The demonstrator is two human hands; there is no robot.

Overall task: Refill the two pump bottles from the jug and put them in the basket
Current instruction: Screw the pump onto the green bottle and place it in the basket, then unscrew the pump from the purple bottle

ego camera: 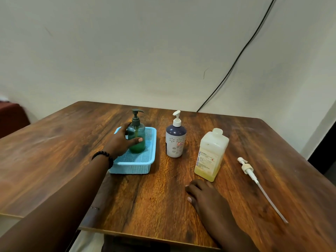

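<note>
Left hand (121,142) grips the green bottle (136,138) standing in the basket (151,161); right hand (203,194) rests flat, relaxed, jug (211,157) just beyond its fingertips.

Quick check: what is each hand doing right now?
Left hand: fingers wrapped round the green pump bottle in the basket.
Right hand: open, resting flat on the table, holding nothing.

The left hand (121,142) hides the green bottle's (136,140) left side.
</note>
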